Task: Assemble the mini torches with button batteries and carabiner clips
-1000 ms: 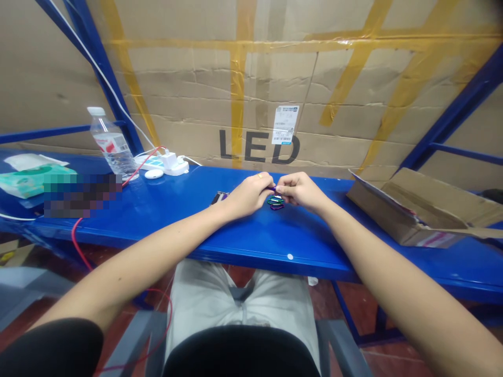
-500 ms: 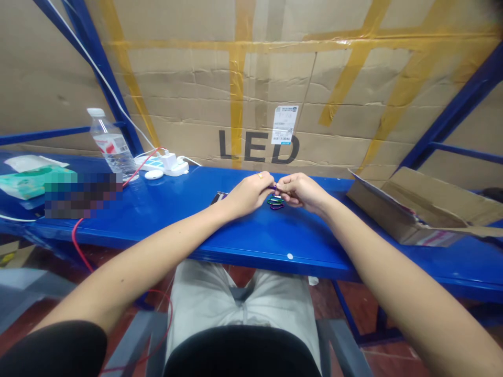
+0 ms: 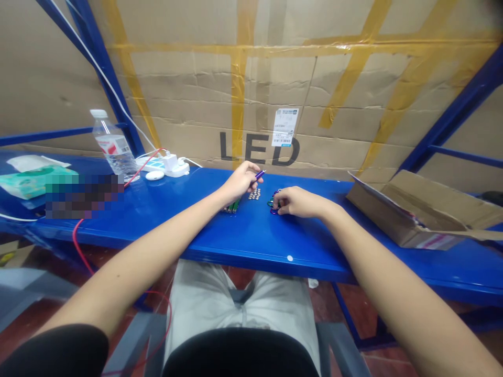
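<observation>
My left hand (image 3: 240, 180) is raised over the blue table, its fingers closed on a slim purple tube (image 3: 260, 175) with a narrow light tip. Beneath its wrist lie several green tubes (image 3: 232, 207), partly covered. Small silvery metal pieces (image 3: 254, 194) form a cluster just right of them. My right hand (image 3: 293, 201) reaches down to the tabletop, fingertips pinched at a purple carabiner (image 3: 274, 211); the fingers hide part of it. A green carabiner (image 3: 270, 202) lies against the same fingers, with others partly hidden behind.
An open cardboard box (image 3: 404, 220) stands on the right of the blue table (image 3: 236, 241). On the left are a water bottle (image 3: 112, 146), a power strip (image 3: 176, 167), a white round case (image 3: 154, 175) and a tissue pack (image 3: 27, 180). A large carton (image 3: 176, 94) forms the back.
My hands have parted. The left moved up and left with the purple tube, uncovering the small metal pieces and green tubes. My right hand came down onto the carabiners.
</observation>
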A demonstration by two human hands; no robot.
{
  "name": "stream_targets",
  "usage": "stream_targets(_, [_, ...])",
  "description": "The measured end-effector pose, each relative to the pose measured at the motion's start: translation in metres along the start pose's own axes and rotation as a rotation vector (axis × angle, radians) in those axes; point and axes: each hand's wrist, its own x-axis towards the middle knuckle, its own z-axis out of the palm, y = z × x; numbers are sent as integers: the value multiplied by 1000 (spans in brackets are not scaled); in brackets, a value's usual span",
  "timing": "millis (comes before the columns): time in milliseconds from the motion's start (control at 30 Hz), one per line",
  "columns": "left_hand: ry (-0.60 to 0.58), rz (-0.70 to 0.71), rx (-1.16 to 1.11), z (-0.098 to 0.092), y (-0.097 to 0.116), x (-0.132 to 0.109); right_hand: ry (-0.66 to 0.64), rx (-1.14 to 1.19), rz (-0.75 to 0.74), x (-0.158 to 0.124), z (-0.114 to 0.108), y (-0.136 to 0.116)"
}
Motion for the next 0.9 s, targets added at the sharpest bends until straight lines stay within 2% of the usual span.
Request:
stream_targets(167, [-120, -87, -312, -1, 12, -5, -38, -20, -53, 0, 0, 0])
stream_targets(400, [-191, -121, -415, -5, 13, -7, 24, -20, -194, -3, 4, -13])
stream_targets(500, [-182, -124, -386, -4, 14, -8, 109, 193, -168, -2, 6, -17])
stream_targets(700, [-152, -121, -348, -2, 12, -7, 365, 783, 16, 10, 8, -8])
stream_targets(767, [-151, -128, -342, -2, 12, -7, 384, 916, 77, 12, 7, -7])
stream_targets(900, [-153, -120, -300, -2, 11, -6, 319, 1104, 152, 9, 3, -11])
